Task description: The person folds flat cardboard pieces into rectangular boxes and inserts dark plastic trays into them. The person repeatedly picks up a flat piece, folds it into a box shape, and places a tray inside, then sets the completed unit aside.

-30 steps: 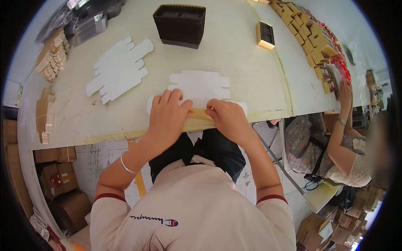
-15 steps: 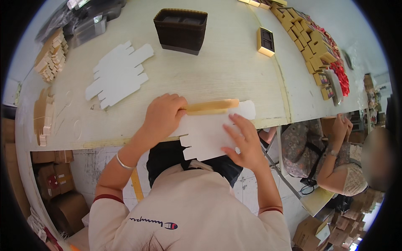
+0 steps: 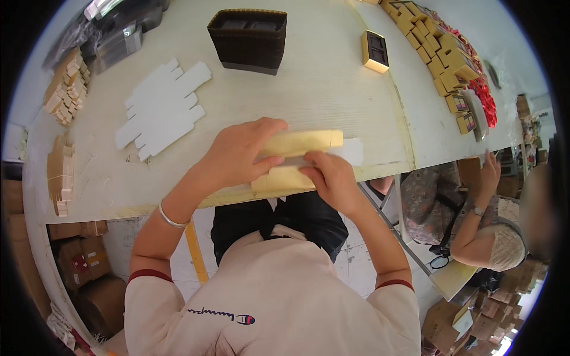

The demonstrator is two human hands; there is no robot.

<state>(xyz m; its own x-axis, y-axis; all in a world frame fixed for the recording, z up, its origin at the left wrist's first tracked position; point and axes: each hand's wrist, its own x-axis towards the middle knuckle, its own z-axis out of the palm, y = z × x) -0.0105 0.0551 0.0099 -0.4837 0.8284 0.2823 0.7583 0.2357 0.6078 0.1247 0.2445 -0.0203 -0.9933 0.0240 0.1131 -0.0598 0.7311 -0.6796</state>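
At the near edge of the pale bench, the left hand curls its fingers over the top of a long yellow carton, its grip closed on it. The right hand presses the carton's lower yellow panel, thumb and fingers pinched on it; a white flap sticks out toward the right. A stack of flat white die-cut blanks lies toward the far left. A dark brown tray stack stands at the far edge, a small gold-rimmed box beside it. Rows of yellow boxes line the far right edge.
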